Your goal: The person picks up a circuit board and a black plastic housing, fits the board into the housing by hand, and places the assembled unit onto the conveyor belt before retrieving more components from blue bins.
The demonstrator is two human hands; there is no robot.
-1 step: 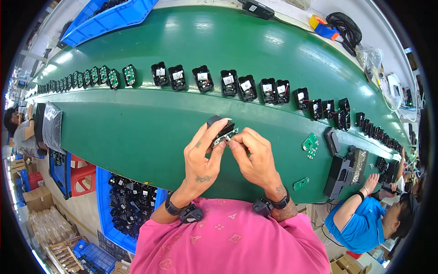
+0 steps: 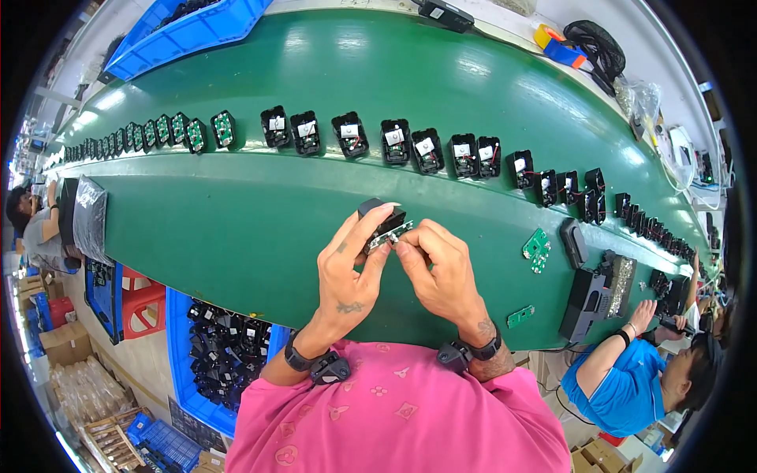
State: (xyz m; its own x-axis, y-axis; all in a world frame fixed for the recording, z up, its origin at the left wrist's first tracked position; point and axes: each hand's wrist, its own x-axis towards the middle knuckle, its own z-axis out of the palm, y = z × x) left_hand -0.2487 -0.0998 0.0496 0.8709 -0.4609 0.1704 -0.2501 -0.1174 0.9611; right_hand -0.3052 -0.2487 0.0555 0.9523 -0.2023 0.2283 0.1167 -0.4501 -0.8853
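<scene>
Gripping black housing (image 2: 388, 222) and circuit board (image 2: 401, 230) in left hand (image 2: 351, 264) above near bench (image 2: 236, 213), probably for steadiness; touching board edge with right hand (image 2: 440, 272), pinch hard to tell; farther, facing open housings (image 2: 396, 143), perhaps lined up for reach.

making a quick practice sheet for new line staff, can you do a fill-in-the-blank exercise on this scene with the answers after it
1. The person's left hand holds a ____-coloured casing.
2. Loose circuit boards lie on the table, toward the person's ____ side.
3. The bin of dark parts beside the pink shirt is coloured ____.
4. The colour of the table is ____.

Missing words: black; right; blue; green.
</scene>
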